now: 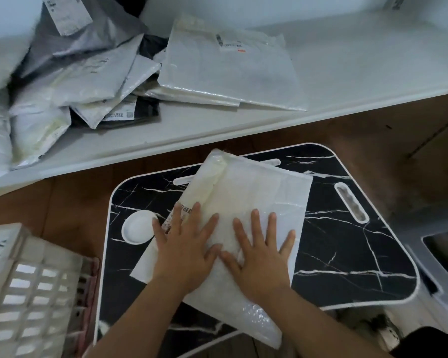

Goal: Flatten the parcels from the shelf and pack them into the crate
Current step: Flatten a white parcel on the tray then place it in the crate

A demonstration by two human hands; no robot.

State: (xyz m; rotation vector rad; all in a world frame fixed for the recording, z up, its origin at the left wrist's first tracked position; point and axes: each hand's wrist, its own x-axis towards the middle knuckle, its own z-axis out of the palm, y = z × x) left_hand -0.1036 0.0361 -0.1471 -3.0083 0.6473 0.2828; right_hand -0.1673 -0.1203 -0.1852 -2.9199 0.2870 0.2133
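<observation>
A white bubble-mailer parcel [254,192] lies flat on the black marble-patterned lap table [347,254]. Both my hands press down on its near half with fingers spread and straight: my left hand [185,249] covers the label side, my right hand [261,251] the middle. The thumbs almost meet. A white slatted crate [29,288] stands at the lower left, beside the table. On the white shelf [347,73] behind lies a heap of white, grey and black parcels [83,81], plus a flat white parcel [230,71] set apart to the right.
Brown wooden floor [373,135] runs between shelf and table. A grey plastic stool or bin [440,267] stands to the right of the table. The table has a round white cup recess [137,226] near my left hand.
</observation>
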